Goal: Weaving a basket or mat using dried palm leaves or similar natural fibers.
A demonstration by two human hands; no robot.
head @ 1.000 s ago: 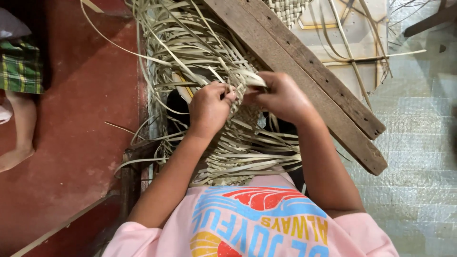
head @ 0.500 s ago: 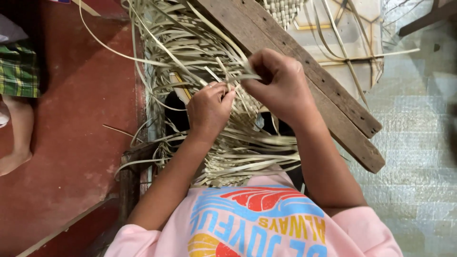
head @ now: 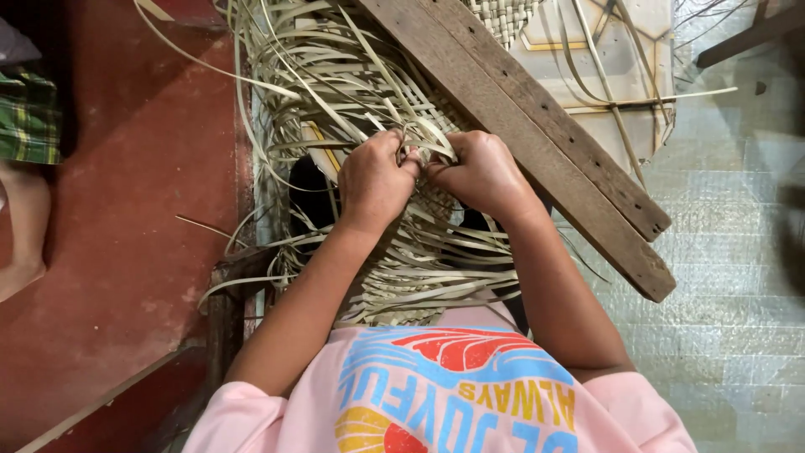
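- The left hand [head: 375,180] is curled into a loose fist just left of the wooden plank [head: 537,143], knuckles up, its forearm running down and to the left toward the pink shirt [head: 436,394].
- Its fingers are closed on pale leaf strips [head: 419,134] at the working edge of the woven mat [head: 419,252]; the fingertips are tucked under, so how they pinch cannot be told.
- The right hand [head: 482,172] sits against the plank's lower-left edge, touching the left hand at the thumbs, its forearm angling down and to the right.
- Its fingers are likewise folded shut around the same bunch of strips, which arch up in small loops between the two hands.
- The mat lies under both hands, on the near side of the plank. Its long axis runs from the person's chest up toward the plank, and the loose ends nearest the shirt lie roughly crosswise.
- Beyond the hands, unwoven strips [head: 319,75] fan out up and to the left of the plank, their free ends pointing away from the person.
- The plank itself lies diagonally, from the top centre down to the right, across the weaving.
- A finished woven patch [head: 503,17] shows past the plank's upper end.
- Far left of the plank, on the red floor [head: 142,210], is a second person's green plaid cloth [head: 29,117].
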